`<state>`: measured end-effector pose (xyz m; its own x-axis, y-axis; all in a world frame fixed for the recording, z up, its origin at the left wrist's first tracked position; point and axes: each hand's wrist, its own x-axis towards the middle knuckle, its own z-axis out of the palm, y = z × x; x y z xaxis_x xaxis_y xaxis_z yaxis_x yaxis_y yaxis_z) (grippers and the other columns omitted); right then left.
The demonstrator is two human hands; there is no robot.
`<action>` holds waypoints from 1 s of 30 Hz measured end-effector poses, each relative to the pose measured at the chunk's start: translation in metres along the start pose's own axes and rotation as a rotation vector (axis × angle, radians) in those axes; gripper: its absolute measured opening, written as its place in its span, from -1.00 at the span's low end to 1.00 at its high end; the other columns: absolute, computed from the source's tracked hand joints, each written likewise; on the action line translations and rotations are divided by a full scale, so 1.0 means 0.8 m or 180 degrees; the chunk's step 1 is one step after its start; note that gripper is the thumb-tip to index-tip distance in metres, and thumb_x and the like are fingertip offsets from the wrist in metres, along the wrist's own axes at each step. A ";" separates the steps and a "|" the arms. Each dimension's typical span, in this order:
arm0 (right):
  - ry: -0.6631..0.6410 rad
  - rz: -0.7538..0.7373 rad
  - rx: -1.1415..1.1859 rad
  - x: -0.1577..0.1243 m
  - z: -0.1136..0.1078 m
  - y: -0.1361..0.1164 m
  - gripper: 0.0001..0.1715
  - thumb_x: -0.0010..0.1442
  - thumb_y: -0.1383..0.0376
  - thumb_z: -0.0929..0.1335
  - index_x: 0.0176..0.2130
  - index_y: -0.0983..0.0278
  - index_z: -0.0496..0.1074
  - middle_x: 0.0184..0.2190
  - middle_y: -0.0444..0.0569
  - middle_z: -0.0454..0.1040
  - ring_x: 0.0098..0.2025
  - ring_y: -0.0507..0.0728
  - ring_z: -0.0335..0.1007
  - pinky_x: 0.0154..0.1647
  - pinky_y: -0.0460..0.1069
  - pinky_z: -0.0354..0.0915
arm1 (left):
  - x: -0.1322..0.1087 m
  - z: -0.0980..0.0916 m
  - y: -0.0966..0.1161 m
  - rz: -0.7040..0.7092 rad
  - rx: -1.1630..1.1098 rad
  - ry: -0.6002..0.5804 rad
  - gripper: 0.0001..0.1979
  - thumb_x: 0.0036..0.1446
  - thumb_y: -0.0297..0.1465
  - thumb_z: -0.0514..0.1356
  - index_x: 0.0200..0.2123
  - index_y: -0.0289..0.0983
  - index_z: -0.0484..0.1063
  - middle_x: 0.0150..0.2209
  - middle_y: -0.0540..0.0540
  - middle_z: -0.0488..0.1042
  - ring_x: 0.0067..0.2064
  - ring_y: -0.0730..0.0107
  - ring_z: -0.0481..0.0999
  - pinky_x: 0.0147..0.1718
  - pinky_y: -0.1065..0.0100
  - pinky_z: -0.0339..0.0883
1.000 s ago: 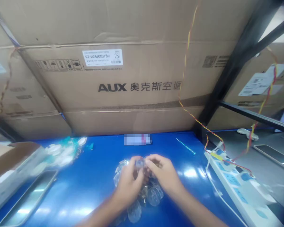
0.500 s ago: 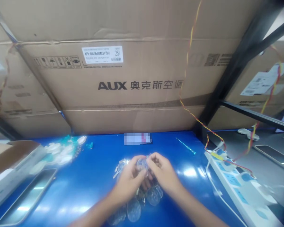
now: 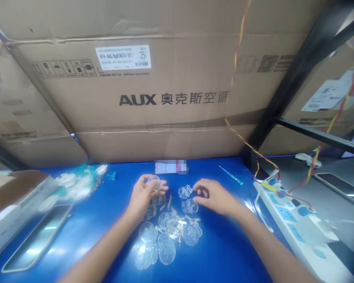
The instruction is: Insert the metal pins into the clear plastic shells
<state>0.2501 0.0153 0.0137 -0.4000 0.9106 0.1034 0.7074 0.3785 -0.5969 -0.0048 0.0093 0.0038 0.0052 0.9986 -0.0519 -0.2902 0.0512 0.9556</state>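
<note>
Your left hand (image 3: 143, 196) pinches a clear plastic shell (image 3: 155, 182) by its rim; your right hand (image 3: 212, 196) lies open beside more shells (image 3: 185, 192) on the blue worktop (image 3: 230, 251). Light, slick, probably brittle: hold by edges.

Printed in black on the cardboard carton (image 3: 171, 129): AUX 奥克斯空调. On its white label (image 3: 123, 57): KFR-46G/BpR3AES1(B1) and 25, above a barcode (image 3: 142, 64).

Clear moulded plastic pieces (image 3: 166, 248) lie flat and loose, mixed with small metal clips (image 3: 182, 222), mid-way along the blue workbench (image 3: 233, 251).
</note>
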 end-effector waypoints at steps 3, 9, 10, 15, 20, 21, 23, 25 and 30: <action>-0.0152 -0.0113 -0.0088 -0.002 0.005 0.000 -0.73 -0.02 0.18 0.46 -0.28 0.23 0.45 -0.36 -0.11 0.42 -0.36 0.06 0.30 -0.35 -0.08 0.18 | 0.001 -0.001 -0.001 -0.0036 0.0009 0.0003 -0.63 0.08 -0.32 0.26 -0.10 -0.31 0.23 -0.22 -0.28 0.57 -0.28 0.14 0.62 -0.32 0.23 0.47; 0.0045 -0.0085 -0.0316 -0.005 0.015 -0.008 -0.89 0.11 0.24 0.37 -0.31 0.22 0.43 -0.39 -0.11 0.40 -0.38 0.05 0.30 -0.36 -0.07 0.15 | 0.004 -0.001 -0.002 -0.0098 -0.0100 0.0025 -0.61 0.07 -0.38 0.25 -0.05 -0.33 0.23 -0.25 -0.28 0.58 -0.33 0.16 0.62 -0.37 0.25 0.48; 0.0161 -0.0059 -0.0332 -0.004 0.017 -0.009 -0.90 0.13 0.25 0.35 -0.31 0.23 0.43 -0.39 -0.11 0.39 -0.38 0.05 0.30 -0.37 -0.07 0.15 | 0.004 -0.002 -0.002 -0.0116 -0.0123 0.0040 -0.61 0.06 -0.39 0.25 -0.06 -0.33 0.24 -0.25 -0.28 0.58 -0.33 0.16 0.62 -0.36 0.24 0.48; 0.0516 -0.0340 -0.0317 0.012 0.037 -0.027 -0.87 0.23 0.32 0.28 -0.26 0.23 0.43 -0.29 -0.08 0.40 -0.29 0.05 0.32 -0.27 -0.08 0.19 | 0.006 -0.002 -0.001 -0.0087 -0.0153 -0.0005 -0.61 0.01 -0.45 0.26 -0.08 -0.34 0.24 -0.24 -0.29 0.57 -0.32 0.15 0.62 -0.30 0.22 0.47; 0.0086 -0.0740 -0.0751 0.040 0.057 -0.049 -0.92 0.19 0.35 0.32 -0.28 0.24 0.44 -0.31 -0.05 0.40 -0.19 0.10 0.30 -0.19 -0.05 0.18 | 0.008 -0.005 -0.007 -0.0002 -0.0222 -0.0125 -0.51 -0.04 -0.41 0.32 -0.06 -0.33 0.21 -0.23 -0.26 0.56 -0.30 0.17 0.62 -0.24 0.18 0.47; 0.0051 -0.0775 -0.0866 0.043 0.060 -0.052 -0.92 0.19 0.36 0.32 -0.31 0.25 0.43 -0.32 -0.05 0.40 -0.19 0.11 0.29 -0.20 -0.05 0.17 | 0.009 -0.006 -0.008 0.0016 -0.0248 -0.0151 -0.50 -0.04 -0.41 0.33 -0.06 -0.33 0.20 -0.22 -0.26 0.56 -0.29 0.17 0.61 -0.23 0.18 0.46; 0.0062 -0.0809 -0.1079 0.047 0.064 -0.053 -0.89 0.20 0.38 0.30 -0.36 0.26 0.41 -0.34 -0.04 0.40 -0.22 0.11 0.28 -0.22 -0.04 0.16 | 0.010 -0.007 -0.011 0.0053 -0.0274 -0.0205 -0.50 -0.03 -0.40 0.33 -0.06 -0.32 0.19 -0.21 -0.25 0.55 -0.29 0.19 0.61 -0.23 0.18 0.46; 0.0139 -0.0837 -0.1212 0.047 0.067 -0.052 -0.85 0.21 0.39 0.28 -0.40 0.27 0.39 -0.35 -0.03 0.40 -0.24 0.12 0.27 -0.24 -0.03 0.15 | 0.010 -0.007 -0.013 0.0066 -0.0263 -0.0239 -0.49 -0.02 -0.38 0.33 -0.05 -0.32 0.17 -0.21 -0.24 0.54 -0.31 0.22 0.61 -0.23 0.18 0.46; 0.0472 -0.0881 -0.0687 0.042 0.069 -0.047 -0.83 0.21 0.43 0.26 -0.41 0.26 0.35 -0.39 -0.08 0.38 -0.31 0.07 0.28 -0.29 -0.06 0.17 | 0.009 -0.005 -0.013 0.0120 -0.0172 -0.0293 -0.46 -0.03 -0.36 0.35 -0.05 -0.31 0.16 -0.20 -0.23 0.53 -0.30 0.23 0.60 -0.25 0.21 0.45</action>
<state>0.1782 0.0227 -0.0045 -0.5156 0.7771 0.3608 0.6971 0.6254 -0.3506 -0.0057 0.0159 -0.0075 0.0804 0.9967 0.0130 -0.3430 0.0154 0.9392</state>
